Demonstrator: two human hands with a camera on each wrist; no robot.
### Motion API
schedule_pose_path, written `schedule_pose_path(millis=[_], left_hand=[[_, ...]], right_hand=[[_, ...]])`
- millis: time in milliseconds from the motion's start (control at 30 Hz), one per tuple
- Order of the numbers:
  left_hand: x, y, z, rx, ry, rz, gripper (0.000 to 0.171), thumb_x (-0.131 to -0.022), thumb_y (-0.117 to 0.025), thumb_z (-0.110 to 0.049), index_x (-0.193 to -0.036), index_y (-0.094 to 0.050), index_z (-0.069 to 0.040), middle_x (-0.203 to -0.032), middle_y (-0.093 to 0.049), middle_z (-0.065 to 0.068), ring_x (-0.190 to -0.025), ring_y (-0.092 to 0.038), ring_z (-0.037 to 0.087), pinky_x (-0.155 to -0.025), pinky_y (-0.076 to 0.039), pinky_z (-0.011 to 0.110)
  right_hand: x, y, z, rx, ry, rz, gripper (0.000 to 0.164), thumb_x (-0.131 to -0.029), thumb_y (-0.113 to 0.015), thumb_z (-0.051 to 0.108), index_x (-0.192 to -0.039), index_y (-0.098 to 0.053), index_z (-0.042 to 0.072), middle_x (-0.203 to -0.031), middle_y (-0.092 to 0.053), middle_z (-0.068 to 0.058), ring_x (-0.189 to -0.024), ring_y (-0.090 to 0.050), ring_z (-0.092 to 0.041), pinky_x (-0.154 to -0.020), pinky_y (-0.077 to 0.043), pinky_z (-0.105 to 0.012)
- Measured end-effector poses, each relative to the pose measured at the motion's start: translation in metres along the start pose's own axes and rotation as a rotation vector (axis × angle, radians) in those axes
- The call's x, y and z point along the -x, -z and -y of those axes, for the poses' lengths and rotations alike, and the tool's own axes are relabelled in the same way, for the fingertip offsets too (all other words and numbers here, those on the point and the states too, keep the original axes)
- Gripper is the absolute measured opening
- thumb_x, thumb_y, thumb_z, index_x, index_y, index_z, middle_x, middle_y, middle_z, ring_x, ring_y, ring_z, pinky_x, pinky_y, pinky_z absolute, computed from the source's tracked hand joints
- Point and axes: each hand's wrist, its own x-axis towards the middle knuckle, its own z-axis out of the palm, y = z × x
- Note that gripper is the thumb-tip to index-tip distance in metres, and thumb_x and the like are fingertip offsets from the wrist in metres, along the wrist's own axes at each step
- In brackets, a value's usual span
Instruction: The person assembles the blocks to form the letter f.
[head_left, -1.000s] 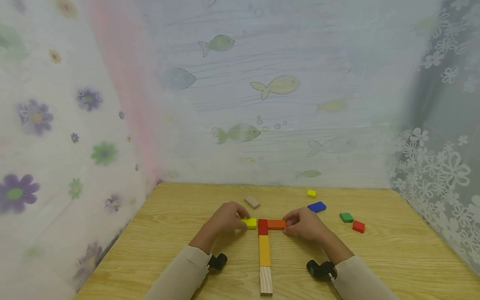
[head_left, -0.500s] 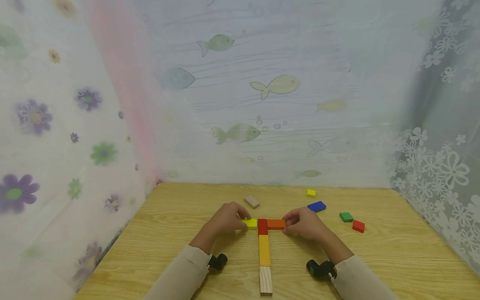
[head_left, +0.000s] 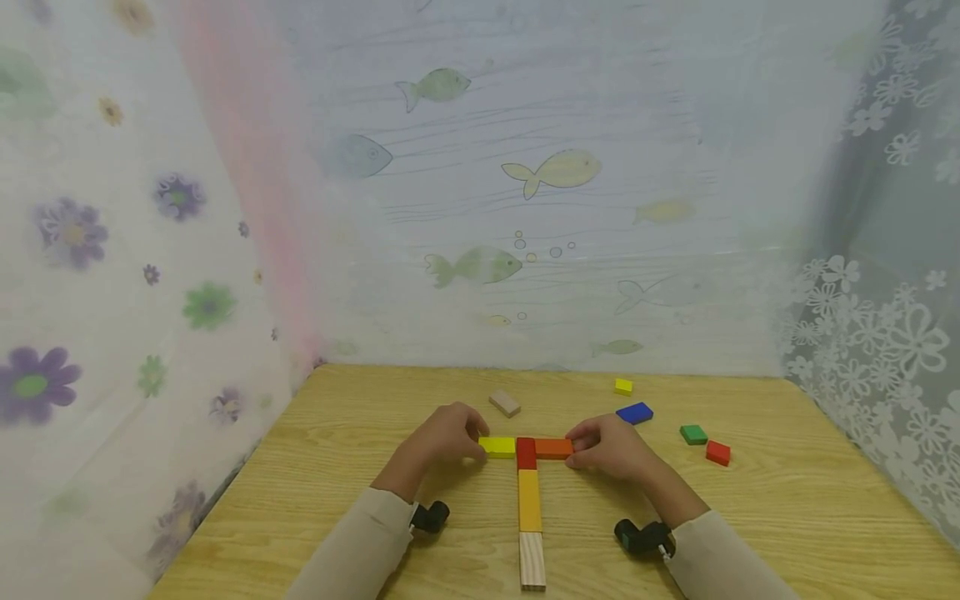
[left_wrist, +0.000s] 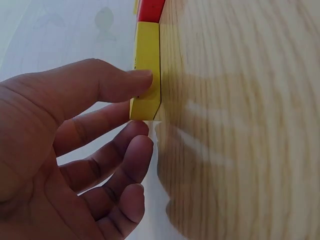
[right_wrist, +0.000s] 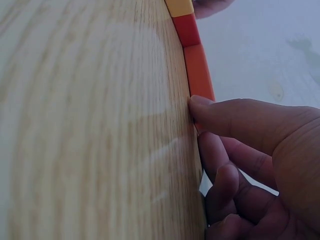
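A T of wooden blocks lies on the table. Its crossbar is a yellow block, a dark red block and an orange block; an amber block and a plain wood block form the stem. My left hand is at the yellow block's left end, fingers loosened and spread around it. In the left wrist view, the thumb overlaps the yellow block's face, with other fingers behind. My right hand pinches the orange block's outer end between thumb and fingers, partly covering it in the right wrist view.
Beyond the T lies a plain wood block. Toward the back right are a small yellow block, a blue block, a green block and a red block. Printed curtains border the table.
The yellow block has slid right against the red block, closing a small gap. My left fingers have drawn back left, uncovering its outer end. The right hand has stayed put.
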Motion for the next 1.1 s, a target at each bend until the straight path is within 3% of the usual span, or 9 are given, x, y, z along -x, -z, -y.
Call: schedule_pose_path(millis=[333, 1100], left_hand=[[-0.0022, -0.0028, 0.0007, 0.011, -0.002, -0.002, 0.027, -0.080, -0.088, -0.012, -0.105, -0.079, -0.010, -0.092, -0.068, -0.002, -0.084, -0.059, 0.017, -0.078, -0.054, 0.034], [-0.0015, -0.0013, -0.0036, 0.013, -0.035, 0.002, 0.030, -0.077, -0.090, -0.011, -0.105, -0.078, -0.007, -0.090, -0.070, 0.000, -0.081, -0.059, 0.016, -0.075, -0.054, 0.033]], right_hand=[[0.0003, 0.0003, 0.0003, -0.005, 0.004, 0.000, 0.038, -0.079, -0.091, 0.020, -0.113, -0.078, 0.010, -0.092, -0.071, 0.000, -0.084, -0.063, -0.015, -0.074, -0.054, -0.030], [0.0014, 0.0016, -0.0016, -0.010, 0.018, 0.004, 0.037, -0.080, -0.090, 0.021, -0.113, -0.077, 0.010, -0.093, -0.071, 0.000, -0.086, -0.063, -0.015, -0.075, -0.054, -0.031]])
